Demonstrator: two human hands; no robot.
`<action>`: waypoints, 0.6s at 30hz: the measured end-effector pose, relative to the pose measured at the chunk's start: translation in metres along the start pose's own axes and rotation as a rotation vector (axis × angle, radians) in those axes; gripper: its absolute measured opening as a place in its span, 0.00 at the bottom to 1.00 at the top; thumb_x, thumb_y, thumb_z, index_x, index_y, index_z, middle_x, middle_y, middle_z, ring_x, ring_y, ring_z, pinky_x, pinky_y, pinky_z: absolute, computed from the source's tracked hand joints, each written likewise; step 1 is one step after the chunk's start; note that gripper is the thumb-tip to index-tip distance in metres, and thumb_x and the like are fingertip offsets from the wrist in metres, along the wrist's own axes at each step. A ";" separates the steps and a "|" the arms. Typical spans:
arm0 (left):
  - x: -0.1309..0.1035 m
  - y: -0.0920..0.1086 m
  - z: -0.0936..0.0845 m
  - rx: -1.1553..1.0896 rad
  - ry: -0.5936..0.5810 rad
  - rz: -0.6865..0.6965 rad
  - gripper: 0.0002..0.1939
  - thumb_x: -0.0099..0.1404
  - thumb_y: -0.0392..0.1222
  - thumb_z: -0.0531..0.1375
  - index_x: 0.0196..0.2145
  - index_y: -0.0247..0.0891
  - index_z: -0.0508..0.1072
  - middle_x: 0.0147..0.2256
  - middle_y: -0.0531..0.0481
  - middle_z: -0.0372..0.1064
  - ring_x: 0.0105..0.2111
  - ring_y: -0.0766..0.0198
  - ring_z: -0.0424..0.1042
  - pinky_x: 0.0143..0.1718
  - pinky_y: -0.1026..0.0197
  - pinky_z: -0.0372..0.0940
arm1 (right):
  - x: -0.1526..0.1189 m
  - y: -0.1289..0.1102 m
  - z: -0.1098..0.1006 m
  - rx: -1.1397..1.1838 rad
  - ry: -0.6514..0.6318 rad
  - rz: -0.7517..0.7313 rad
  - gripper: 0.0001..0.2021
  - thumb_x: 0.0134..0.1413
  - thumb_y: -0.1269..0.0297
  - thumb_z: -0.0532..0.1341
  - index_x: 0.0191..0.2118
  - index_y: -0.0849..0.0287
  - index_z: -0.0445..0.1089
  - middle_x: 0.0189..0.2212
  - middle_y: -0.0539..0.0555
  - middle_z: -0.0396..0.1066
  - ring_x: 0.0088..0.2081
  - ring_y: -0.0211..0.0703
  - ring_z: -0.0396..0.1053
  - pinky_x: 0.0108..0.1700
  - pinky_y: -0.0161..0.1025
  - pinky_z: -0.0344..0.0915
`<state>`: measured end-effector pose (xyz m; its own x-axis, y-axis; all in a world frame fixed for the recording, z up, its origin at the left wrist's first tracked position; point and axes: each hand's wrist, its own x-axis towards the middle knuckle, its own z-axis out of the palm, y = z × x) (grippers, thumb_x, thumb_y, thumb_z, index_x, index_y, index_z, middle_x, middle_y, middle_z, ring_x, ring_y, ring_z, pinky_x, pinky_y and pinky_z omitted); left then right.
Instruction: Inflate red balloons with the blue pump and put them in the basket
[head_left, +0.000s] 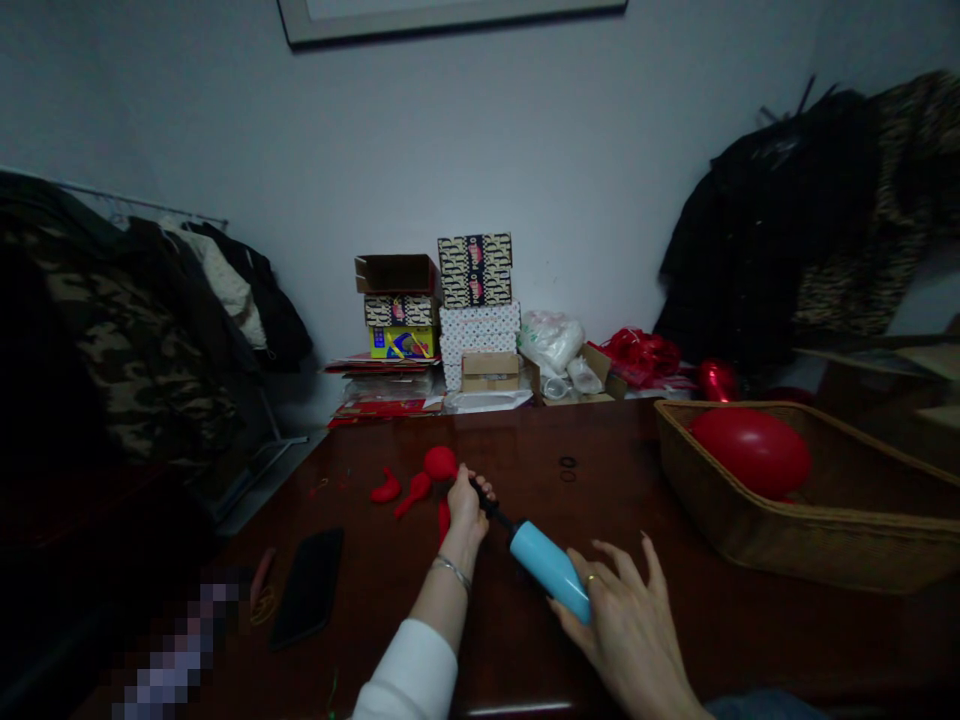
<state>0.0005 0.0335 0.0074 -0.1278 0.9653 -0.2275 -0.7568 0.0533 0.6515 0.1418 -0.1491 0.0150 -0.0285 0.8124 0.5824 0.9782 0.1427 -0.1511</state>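
My left hand (466, 500) is closed at the black front end of a light blue hand pump (547, 568), pinching the neck of a small, slightly filled red balloon (440, 462). The exact overlap of neck and nozzle is hidden by the fingers. At the pump's rear end, my right hand (626, 610) has its thumb and palm around the blue barrel, with the other fingers stretched out. Limp red balloons (415, 492) lie on the table beside my left hand, one partly hidden behind the wrist.
On the dark brown table (600, 650), a wicker basket (780, 545) at right holds a large red balloon (752, 452). A black phone (307, 585) lies left; two dark rings (568, 463) lie farther back. Boxes (480, 345) stand behind the table. Clothes hang on both sides.
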 end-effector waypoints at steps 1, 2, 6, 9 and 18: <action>0.001 0.002 -0.001 0.001 0.008 -0.004 0.14 0.64 0.46 0.55 0.24 0.38 0.56 0.17 0.58 0.52 0.13 0.73 0.54 0.14 0.70 0.48 | -0.004 0.004 0.000 0.000 0.005 -0.017 0.20 0.45 0.56 0.63 0.45 0.60 0.70 0.33 0.53 0.75 0.46 0.53 0.66 0.60 0.62 0.34; 0.002 0.003 -0.002 0.003 0.015 -0.008 0.14 0.64 0.45 0.54 0.24 0.38 0.57 0.17 0.58 0.52 0.13 0.73 0.54 0.14 0.70 0.49 | -0.009 0.009 0.000 -0.003 0.009 -0.042 0.20 0.46 0.56 0.63 0.45 0.59 0.69 0.34 0.52 0.75 0.47 0.53 0.66 0.60 0.62 0.33; 0.005 0.007 -0.003 0.008 0.035 -0.009 0.13 0.65 0.44 0.53 0.24 0.38 0.57 0.17 0.58 0.53 0.13 0.74 0.54 0.14 0.71 0.49 | -0.026 0.030 0.000 -0.037 0.020 -0.152 0.21 0.50 0.52 0.59 0.48 0.56 0.67 0.37 0.52 0.75 0.47 0.53 0.65 0.60 0.62 0.32; 0.008 0.008 -0.003 0.010 0.043 0.000 0.13 0.65 0.44 0.52 0.24 0.38 0.57 0.16 0.59 0.52 0.13 0.74 0.54 0.14 0.71 0.49 | -0.033 0.041 -0.002 -0.055 0.056 -0.188 0.22 0.50 0.48 0.59 0.48 0.55 0.67 0.37 0.51 0.75 0.46 0.53 0.66 0.60 0.62 0.31; 0.004 0.008 0.001 -0.051 0.006 -0.034 0.14 0.64 0.44 0.54 0.24 0.38 0.57 0.16 0.59 0.51 0.13 0.75 0.52 0.13 0.72 0.47 | -0.029 0.036 -0.006 -0.071 0.084 -0.173 0.21 0.48 0.50 0.60 0.46 0.56 0.67 0.37 0.50 0.75 0.47 0.53 0.66 0.60 0.62 0.32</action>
<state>-0.0055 0.0378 0.0128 -0.1048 0.9617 -0.2531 -0.7923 0.0731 0.6057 0.1795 -0.1709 -0.0031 -0.1830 0.7286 0.6600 0.9723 0.2334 0.0119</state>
